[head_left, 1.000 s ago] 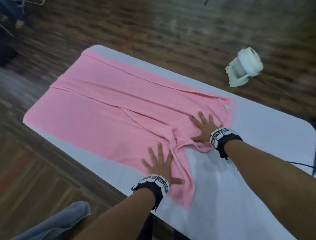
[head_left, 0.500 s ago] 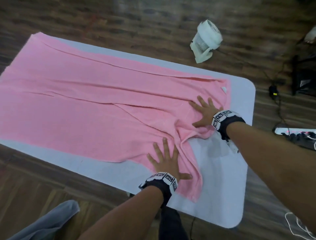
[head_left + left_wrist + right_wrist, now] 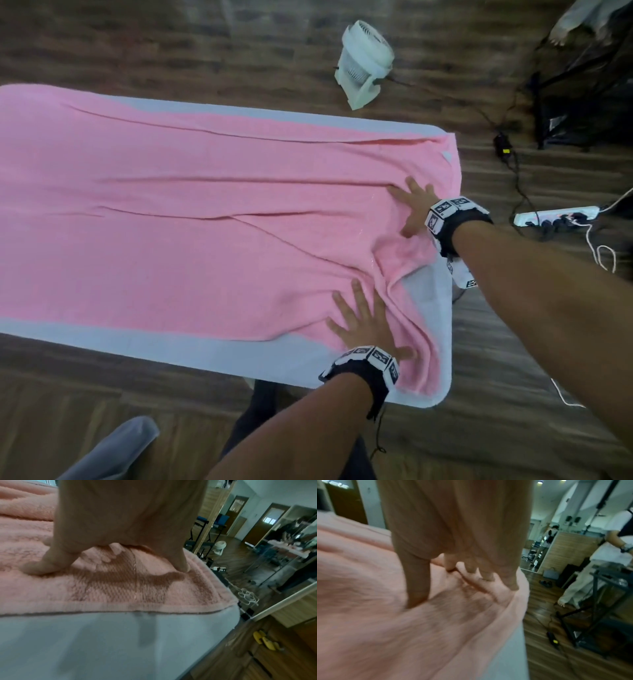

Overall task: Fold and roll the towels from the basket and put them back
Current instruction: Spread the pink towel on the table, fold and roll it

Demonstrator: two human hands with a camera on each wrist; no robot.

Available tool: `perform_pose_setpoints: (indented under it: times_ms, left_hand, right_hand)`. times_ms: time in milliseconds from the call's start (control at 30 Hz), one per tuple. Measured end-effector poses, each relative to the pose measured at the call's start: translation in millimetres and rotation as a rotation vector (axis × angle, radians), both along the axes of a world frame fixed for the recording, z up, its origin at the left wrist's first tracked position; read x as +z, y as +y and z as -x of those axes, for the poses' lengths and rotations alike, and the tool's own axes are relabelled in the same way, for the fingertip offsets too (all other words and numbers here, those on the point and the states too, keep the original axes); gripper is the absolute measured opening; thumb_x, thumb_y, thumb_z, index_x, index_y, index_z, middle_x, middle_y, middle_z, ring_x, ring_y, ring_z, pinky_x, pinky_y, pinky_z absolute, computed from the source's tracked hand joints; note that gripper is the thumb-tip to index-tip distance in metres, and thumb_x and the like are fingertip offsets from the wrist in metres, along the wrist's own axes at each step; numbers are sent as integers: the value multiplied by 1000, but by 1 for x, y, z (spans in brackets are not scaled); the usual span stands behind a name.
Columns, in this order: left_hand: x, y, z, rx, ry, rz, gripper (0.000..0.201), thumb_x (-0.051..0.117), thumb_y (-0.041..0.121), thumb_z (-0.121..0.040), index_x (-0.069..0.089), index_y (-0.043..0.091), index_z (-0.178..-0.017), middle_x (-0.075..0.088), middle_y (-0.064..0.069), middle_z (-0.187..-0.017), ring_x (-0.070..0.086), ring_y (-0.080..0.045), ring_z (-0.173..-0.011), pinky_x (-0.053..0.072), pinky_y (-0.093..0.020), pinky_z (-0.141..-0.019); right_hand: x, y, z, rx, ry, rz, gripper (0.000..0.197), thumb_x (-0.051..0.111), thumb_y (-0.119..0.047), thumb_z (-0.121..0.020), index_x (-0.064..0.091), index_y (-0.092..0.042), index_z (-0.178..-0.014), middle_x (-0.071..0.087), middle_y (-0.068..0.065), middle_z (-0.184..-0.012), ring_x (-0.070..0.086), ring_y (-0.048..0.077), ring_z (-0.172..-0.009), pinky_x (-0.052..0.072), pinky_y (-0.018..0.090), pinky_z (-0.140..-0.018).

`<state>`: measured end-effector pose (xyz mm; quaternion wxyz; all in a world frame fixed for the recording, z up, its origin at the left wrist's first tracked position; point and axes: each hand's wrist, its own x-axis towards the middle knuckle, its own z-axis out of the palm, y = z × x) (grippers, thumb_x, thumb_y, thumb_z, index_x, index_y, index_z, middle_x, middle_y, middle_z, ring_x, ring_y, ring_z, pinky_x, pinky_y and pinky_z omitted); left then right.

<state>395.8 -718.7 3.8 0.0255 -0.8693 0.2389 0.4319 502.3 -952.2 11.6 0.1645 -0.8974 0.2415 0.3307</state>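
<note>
A large pink towel (image 3: pixel 191 233) lies spread over the white table (image 3: pixel 212 353), folded lengthwise, with wrinkles bunched at its right end. My left hand (image 3: pixel 364 322) lies flat on the towel near the front right corner, fingers spread and straight. My right hand (image 3: pixel 411 209) presses flat on the towel near the right end, fingers spread. In the left wrist view my left hand (image 3: pixel 109 555) rests its fingers on the towel (image 3: pixel 106 588) by its hem. The right wrist view shows my right hand (image 3: pixel 460 580) on the rumpled towel (image 3: pixel 385 615). No basket is in view.
A white floor fan (image 3: pixel 364 63) stands on the wooden floor beyond the table. A power strip (image 3: pixel 555 217) and cables lie on the floor to the right. Grey cloth (image 3: pixel 113 452) shows at the bottom left. Other people and a metal rack (image 3: pixel 607 601) stand off to the right.
The view has swung right and closer. Both hands have stayed flat on the towel's right end, which has slid toward the table's right edge.
</note>
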Motion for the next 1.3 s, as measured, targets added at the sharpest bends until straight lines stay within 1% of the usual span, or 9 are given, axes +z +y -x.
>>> perform_pose_setpoints:
  times_ms: [167, 233, 333, 433, 700, 833, 1067, 1167, 1300]
  left_hand:
    - [21, 28, -15, 19, -28, 177, 101, 53, 58, -87, -14, 16, -150, -14, -15, -157, -8, -39, -144, 10, -57, -115]
    - [29, 64, -36, -36, -91, 298, 81, 50, 45, -92, 4, 15, -152, 6, -11, -159, 10, -33, -145, 19, -49, -115]
    - [32, 134, -68, -144, -218, 371, 58, 55, 31, -89, 35, 17, -142, 39, -5, -145, 35, -27, -130, 35, -39, -101]
    - [29, 198, -93, -216, -295, 341, 44, 63, 18, -81, 53, 14, -123, 55, -8, -122, 49, -31, -109, 44, -40, -83]
    - [9, 280, -122, -295, -318, 332, 41, 68, 13, -78, 58, 7, -117, 57, -14, -116, 52, -38, -102, 49, -46, -80]
    - [2, 281, -128, -357, -351, 425, 34, 76, 4, -69, 64, 5, -100, 63, -13, -95, 58, -37, -81, 53, -42, -64]
    - [2, 266, -150, -503, -383, 357, 28, 79, -9, -52, 57, 4, -64, 51, -10, -59, 52, -30, -47, 36, -29, -36]
    - [6, 259, -151, -481, -401, 391, 32, 79, -8, -41, 55, 4, -58, 50, -9, -54, 49, -28, -43, 35, -27, -37]
    - [23, 266, -137, -397, -405, 575, 21, 77, 3, -61, 62, 8, -74, 59, -6, -68, 55, -29, -60, 42, -33, -52]
  right_hand:
    - [10, 51, 35, -237, -413, 5, 70, 60, -13, -85, 33, -32, -148, 15, 3, -161, 13, 25, -148, 5, 56, -117]
    - [16, 84, 64, -297, -645, 12, 43, 57, -15, -85, 57, -23, -127, 44, 9, -144, 38, 29, -135, 24, 45, -113]
    - [22, 140, 110, -384, -712, -45, 22, 54, -17, -85, 67, -25, -99, 61, 7, -101, 58, 30, -99, 46, 36, -86]
    - [20, 195, 161, -456, -605, -113, 21, 56, -13, -90, 69, -17, -105, 61, 5, -101, 57, 21, -94, 43, 29, -82]
    - [-14, 248, 233, -452, -410, -131, 37, 62, -8, -86, 61, -15, -121, 52, 5, -122, 46, 26, -116, 38, 35, -100]
    - [-16, 246, 224, -420, -432, -72, 29, 65, -10, -85, 62, -14, -113, 55, 5, -113, 48, 25, -109, 44, 37, -92]
    - [-15, 238, 214, -350, -412, 57, 21, 54, -9, -92, 64, -13, -110, 60, 7, -108, 57, 30, -96, 49, 39, -77]
    - [-6, 236, 206, -394, -321, 47, 24, 53, -9, -89, 63, -12, -110, 60, 9, -108, 58, 31, -95, 48, 36, -80]
    - [8, 251, 221, -512, -367, 41, 18, 59, -13, -85, 65, -14, -102, 58, 5, -100, 58, 27, -87, 50, 38, -80]
